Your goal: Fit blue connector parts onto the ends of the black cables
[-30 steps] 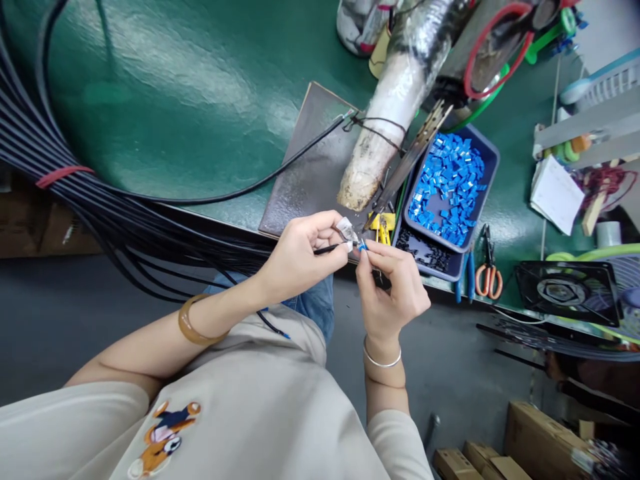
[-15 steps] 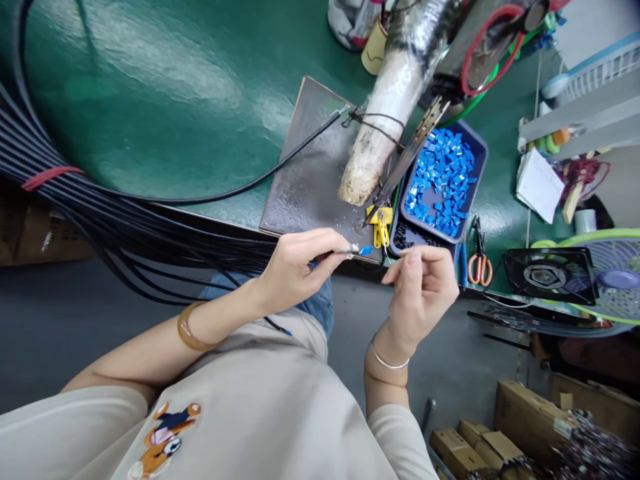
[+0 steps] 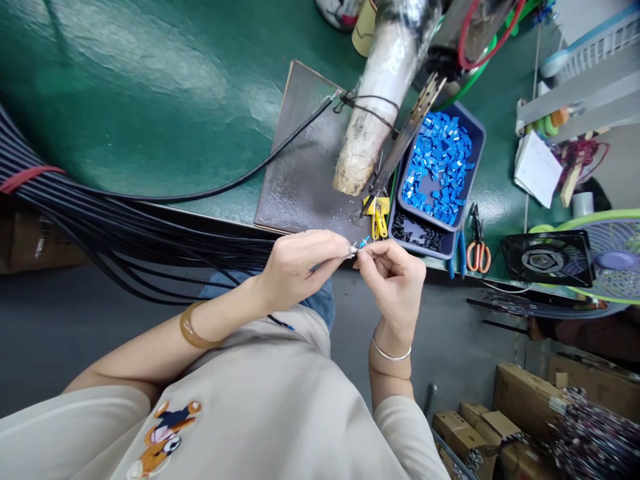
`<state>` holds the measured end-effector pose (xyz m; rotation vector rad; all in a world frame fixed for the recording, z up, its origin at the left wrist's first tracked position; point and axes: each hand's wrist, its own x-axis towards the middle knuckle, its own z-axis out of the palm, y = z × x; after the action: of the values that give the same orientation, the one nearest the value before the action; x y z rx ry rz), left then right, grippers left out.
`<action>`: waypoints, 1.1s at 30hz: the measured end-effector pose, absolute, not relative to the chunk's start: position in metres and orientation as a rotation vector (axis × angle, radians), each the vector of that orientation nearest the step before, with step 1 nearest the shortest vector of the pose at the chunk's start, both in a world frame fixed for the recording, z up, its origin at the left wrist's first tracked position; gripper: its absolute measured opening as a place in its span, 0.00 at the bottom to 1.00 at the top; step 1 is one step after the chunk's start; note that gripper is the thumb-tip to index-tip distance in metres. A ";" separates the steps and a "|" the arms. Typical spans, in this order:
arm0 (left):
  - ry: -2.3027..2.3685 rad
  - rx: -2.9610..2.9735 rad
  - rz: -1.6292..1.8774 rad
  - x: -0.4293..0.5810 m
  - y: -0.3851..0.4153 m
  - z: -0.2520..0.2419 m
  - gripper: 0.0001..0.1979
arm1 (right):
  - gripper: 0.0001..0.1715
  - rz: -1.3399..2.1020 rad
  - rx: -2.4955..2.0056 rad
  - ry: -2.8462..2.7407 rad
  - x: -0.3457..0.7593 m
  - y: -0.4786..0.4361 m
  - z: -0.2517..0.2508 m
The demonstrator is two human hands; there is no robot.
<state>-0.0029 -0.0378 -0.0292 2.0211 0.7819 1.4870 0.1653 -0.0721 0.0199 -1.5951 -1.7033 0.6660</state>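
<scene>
My left hand (image 3: 303,270) is closed in a pinch on a cable end, with a whitish stripped part showing at the fingertips. A small blue connector piece (image 3: 365,242) sticks out just past those fingertips, tilted up to the right. My right hand (image 3: 393,277) is also pinched shut, its thumb and forefinger touching the cable end beside the blue piece. Exactly what lies between the right fingertips is too small to make out. A bundle of black cables (image 3: 165,243) runs along the table edge to the left of my left hand.
Beyond my hands lie a dark board (image 3: 300,173), a wrapped white tube (image 3: 367,127) and a yellow tool (image 3: 379,217). A bin of blue pieces (image 3: 437,170) sits over a tray of black bits (image 3: 415,233). Orange-handled scissors (image 3: 479,253) and a black fan (image 3: 547,260) are to the right.
My right hand has moved left, from a gap away to touching the cable end at my left fingertips. The blue piece now tilts upward. The whole view has shifted slightly.
</scene>
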 end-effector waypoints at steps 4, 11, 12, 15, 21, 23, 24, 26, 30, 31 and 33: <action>0.807 1.853 1.277 -0.008 -0.036 -0.020 0.03 | 0.06 0.288 -1.441 -1.975 0.162 -0.072 0.019; 0.797 1.389 1.029 -0.007 -0.033 -0.009 0.02 | 0.04 0.262 -1.387 -1.918 0.164 -0.075 0.021; 0.807 1.335 1.022 -0.006 -0.032 -0.008 0.02 | 0.03 0.305 -1.386 -1.801 0.164 -0.076 0.022; 0.809 1.228 1.026 -0.004 -0.031 -0.009 0.02 | 0.05 0.235 -1.378 -1.489 0.165 -0.078 0.021; 0.799 1.147 1.035 -0.002 -0.028 -0.008 0.03 | 0.08 0.164 -1.427 -1.605 0.164 -0.078 0.009; 0.802 1.132 1.035 -0.002 -0.026 -0.007 0.04 | 0.06 0.195 -1.401 -1.581 0.164 -0.077 0.007; 0.800 1.130 1.032 -0.002 -0.026 -0.006 0.04 | 0.04 0.192 -1.373 -1.562 0.164 -0.076 0.007; 0.788 1.131 1.029 -0.002 -0.025 -0.006 0.04 | 0.04 0.171 -1.312 -1.556 0.163 -0.074 0.008; 0.766 1.145 1.039 -0.002 -0.023 -0.006 0.04 | 0.04 0.364 -1.341 -1.565 0.157 -0.068 0.008; 0.763 1.153 1.043 -0.002 -0.023 -0.006 0.04 | 0.04 0.454 -1.364 -1.537 0.155 -0.067 0.007; 0.757 1.168 1.057 -0.001 -0.021 -0.006 0.03 | 0.05 0.595 -1.385 -1.471 0.152 -0.066 0.004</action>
<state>-0.0014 -0.0212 -0.0063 1.1678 0.7570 1.0566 0.1522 -0.0656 0.0037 -1.3846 -1.4713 0.5951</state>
